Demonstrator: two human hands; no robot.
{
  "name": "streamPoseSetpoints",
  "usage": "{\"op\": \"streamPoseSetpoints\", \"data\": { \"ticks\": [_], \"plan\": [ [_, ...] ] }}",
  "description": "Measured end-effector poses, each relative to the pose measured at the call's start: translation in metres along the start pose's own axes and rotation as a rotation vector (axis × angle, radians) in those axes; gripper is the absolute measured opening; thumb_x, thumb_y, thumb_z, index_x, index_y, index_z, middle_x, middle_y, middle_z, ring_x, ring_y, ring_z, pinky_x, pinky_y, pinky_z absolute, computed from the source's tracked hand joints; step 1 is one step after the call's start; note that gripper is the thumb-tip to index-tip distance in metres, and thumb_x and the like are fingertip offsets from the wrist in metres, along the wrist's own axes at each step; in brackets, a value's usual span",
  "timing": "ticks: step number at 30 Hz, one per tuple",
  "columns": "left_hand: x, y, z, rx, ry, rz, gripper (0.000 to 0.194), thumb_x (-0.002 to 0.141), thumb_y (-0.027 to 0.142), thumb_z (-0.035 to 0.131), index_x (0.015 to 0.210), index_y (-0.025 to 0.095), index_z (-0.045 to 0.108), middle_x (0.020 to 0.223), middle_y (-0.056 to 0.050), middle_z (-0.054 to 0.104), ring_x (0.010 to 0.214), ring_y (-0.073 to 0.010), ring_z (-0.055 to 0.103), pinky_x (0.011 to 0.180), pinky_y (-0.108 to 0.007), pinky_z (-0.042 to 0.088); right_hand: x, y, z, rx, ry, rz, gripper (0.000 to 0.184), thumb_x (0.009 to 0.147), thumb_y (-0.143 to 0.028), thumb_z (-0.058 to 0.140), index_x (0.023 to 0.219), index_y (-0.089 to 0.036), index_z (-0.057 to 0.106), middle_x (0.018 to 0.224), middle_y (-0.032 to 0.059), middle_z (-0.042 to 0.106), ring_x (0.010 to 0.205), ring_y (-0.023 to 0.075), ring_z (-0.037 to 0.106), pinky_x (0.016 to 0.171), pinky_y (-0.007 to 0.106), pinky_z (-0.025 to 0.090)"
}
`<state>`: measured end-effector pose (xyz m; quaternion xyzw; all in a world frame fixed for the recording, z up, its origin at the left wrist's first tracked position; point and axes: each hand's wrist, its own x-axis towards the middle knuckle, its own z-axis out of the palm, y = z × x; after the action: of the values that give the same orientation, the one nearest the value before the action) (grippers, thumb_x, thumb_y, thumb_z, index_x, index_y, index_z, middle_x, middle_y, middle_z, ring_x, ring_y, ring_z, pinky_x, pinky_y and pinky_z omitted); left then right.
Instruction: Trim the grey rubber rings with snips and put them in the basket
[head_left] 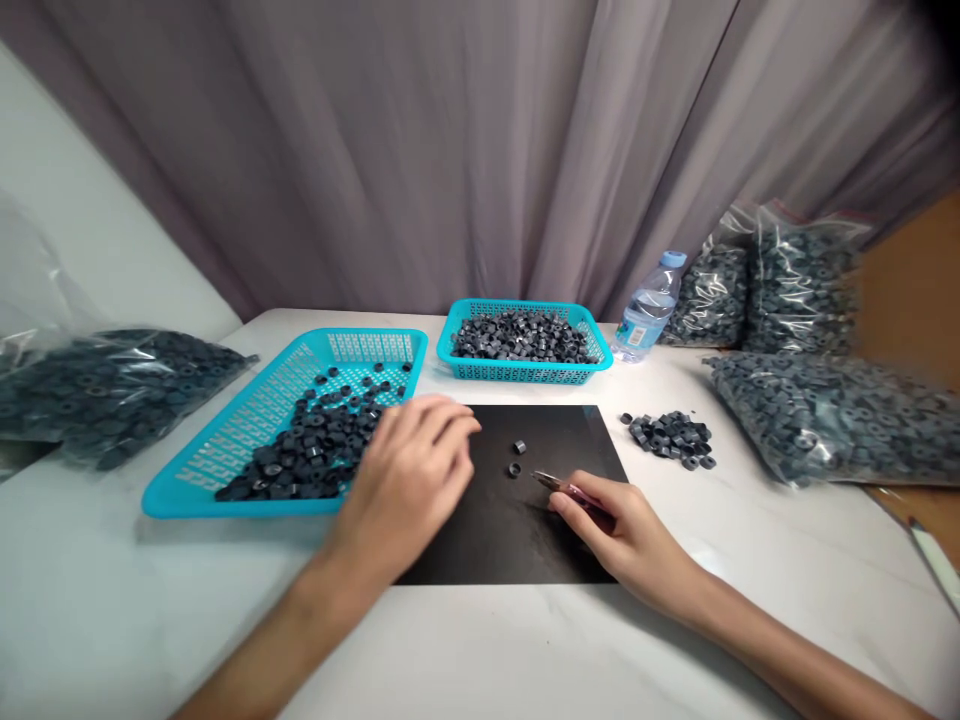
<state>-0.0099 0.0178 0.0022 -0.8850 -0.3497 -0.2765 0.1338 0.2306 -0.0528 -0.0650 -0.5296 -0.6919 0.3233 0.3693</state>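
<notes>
My left hand (416, 465) hovers between the nearer turquoise basket (247, 420) and the black mat (480, 545). Its fingers are bent but apart, with nothing visible in them. Over the mat's right side, my right hand (630, 530) is closed around a small tool (581, 496) with a narrow, pointed metal tip and a dark pink handle. Just left of that tip lie two small black rings, one (514, 469) showing its opening and another (520, 447) on its side. Many similar black rings (307, 445) fill part of the nearer basket, partly hidden by my left hand.
A second turquoise basket (525, 370), full of black rings, stands at the back. Right of the mat is a loose ring pile (671, 437). A water bottle (649, 310) stands behind it. Filled clear bags lie left (142, 385) and right (832, 410).
</notes>
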Motion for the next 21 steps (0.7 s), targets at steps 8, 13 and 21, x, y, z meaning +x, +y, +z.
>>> {"op": "streamPoseSetpoints", "data": {
  "ticks": [8, 13, 21],
  "plan": [
    [-0.013, 0.026, 0.041, -0.275, -0.237, -0.163, 0.028, 0.093, 0.025, 0.069, 0.121, 0.020, 0.070, 0.108, -0.006, 0.073, 0.100, -0.0261, 0.066, 0.093, -0.045, 0.051, 0.000, -0.003, -0.001, 0.002, -0.006, -0.016, 0.038, 0.105, -0.045, 0.046, 0.075, -0.021, 0.047, 0.066, -0.0034, 0.044, 0.060, 0.0133, 0.040, 0.056, 0.027, 0.031],
    [-0.007, 0.011, 0.046, -0.569, -0.204, -0.246, 0.008, 0.089, 0.024, 0.072, 0.094, 0.025, 0.078, 0.098, -0.001, 0.076, 0.095, -0.0212, 0.068, 0.086, -0.036, 0.055, -0.001, -0.003, -0.001, -0.011, -0.012, -0.017, 0.039, 0.105, -0.046, 0.044, 0.076, -0.021, 0.050, 0.065, -0.0032, 0.044, 0.059, 0.0138, 0.040, 0.054, 0.027, 0.032],
    [-0.003, 0.009, 0.040, -1.133, -0.270, -0.598, 0.017, 0.085, 0.032, 0.076, 0.095, 0.019, 0.077, 0.092, -0.005, 0.082, 0.088, -0.0221, 0.077, 0.084, -0.033, 0.059, -0.002, -0.002, -0.001, -0.013, -0.015, -0.006, 0.038, 0.105, -0.046, 0.045, 0.076, -0.022, 0.048, 0.066, -0.0035, 0.042, 0.060, 0.0139, 0.038, 0.055, 0.028, 0.030]
  ]
}}
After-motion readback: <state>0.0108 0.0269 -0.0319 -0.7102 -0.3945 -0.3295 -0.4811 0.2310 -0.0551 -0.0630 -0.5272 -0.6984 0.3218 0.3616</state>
